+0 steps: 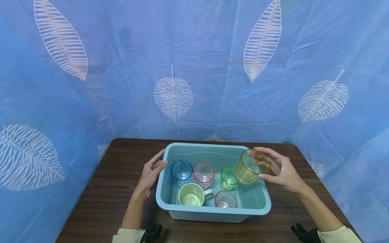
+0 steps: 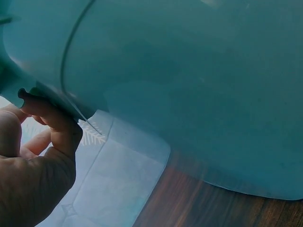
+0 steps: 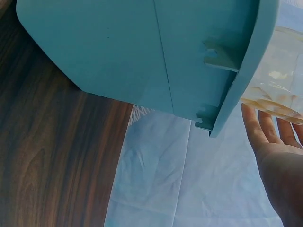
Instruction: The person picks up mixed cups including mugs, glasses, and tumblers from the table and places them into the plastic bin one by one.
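A light blue plastic basin (image 1: 212, 212) stands on the table. My left hand (image 1: 152, 173) grips its left rim, with curled fingers (image 2: 52, 116) at the edge in the left wrist view. My right hand (image 1: 281, 168) holds an amber glass (image 1: 249, 168), tilted over the basin's right side, with thumb and fingers around its rim. Inside the basin are a blue-rimmed glass (image 1: 181, 172), a red-rimmed glass (image 1: 204, 173), a green glass (image 1: 229, 177) and a pale green mug (image 1: 191, 195) with its handle to the right. A pink-rimmed glass (image 1: 226, 199) sits near the front wall.
The dark wooden table (image 1: 127, 158) extends on both sides of the basin. Behind it hangs a blue cloth (image 1: 212, 84) with white leaf prints. A black wrist device (image 1: 153, 233) is on the left wrist, and another device (image 1: 305, 233) is on the right.
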Demonstrator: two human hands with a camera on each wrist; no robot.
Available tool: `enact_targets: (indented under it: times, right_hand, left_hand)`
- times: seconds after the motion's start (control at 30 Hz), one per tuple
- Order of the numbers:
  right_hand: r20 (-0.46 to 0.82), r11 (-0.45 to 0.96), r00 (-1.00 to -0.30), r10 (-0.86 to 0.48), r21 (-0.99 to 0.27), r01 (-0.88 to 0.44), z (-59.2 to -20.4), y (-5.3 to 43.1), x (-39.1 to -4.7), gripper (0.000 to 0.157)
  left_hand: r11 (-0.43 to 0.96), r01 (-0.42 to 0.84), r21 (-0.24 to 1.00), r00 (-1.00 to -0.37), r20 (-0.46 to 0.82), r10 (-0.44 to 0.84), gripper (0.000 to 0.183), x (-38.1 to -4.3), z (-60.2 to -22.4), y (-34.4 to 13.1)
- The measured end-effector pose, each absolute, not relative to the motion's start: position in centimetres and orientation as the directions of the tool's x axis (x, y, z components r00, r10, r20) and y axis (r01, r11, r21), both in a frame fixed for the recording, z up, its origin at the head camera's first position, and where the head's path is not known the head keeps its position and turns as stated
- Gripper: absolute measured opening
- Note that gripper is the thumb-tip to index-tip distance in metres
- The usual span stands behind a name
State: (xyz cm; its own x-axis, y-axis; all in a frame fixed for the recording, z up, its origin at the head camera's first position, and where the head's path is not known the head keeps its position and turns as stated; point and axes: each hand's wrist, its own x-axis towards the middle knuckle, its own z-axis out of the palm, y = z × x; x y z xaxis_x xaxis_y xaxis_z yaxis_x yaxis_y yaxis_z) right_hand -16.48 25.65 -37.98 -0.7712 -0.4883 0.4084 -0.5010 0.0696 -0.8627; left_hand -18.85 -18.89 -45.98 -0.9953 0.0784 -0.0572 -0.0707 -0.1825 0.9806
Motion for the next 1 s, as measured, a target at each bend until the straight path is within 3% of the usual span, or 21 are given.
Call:
enact_targets:
  times: [0.43,0.63,1.0]
  right_hand:
    - [0.394,0.115,-0.764,-0.512,-0.850,-0.515,-38.1,25.4,-16.3,0.076]
    - [0.366,0.226,-0.777,-0.512,-0.815,-0.533,-38.5,25.1,-16.2,0.075]
    - [0.399,0.466,-0.749,-0.529,-0.601,-0.649,-38.4,24.2,-16.0,0.086]
  left_hand:
    - [-0.164,-0.070,0.984,-0.996,-0.059,0.070,0.057,-18.8,-45.9,-18.8]
    - [-0.165,-0.070,0.984,-0.996,-0.060,0.068,0.057,-18.9,-45.9,-18.8]
    - [-0.184,-0.085,0.979,-0.994,-0.071,0.079,0.057,-18.9,-45.8,-18.8]
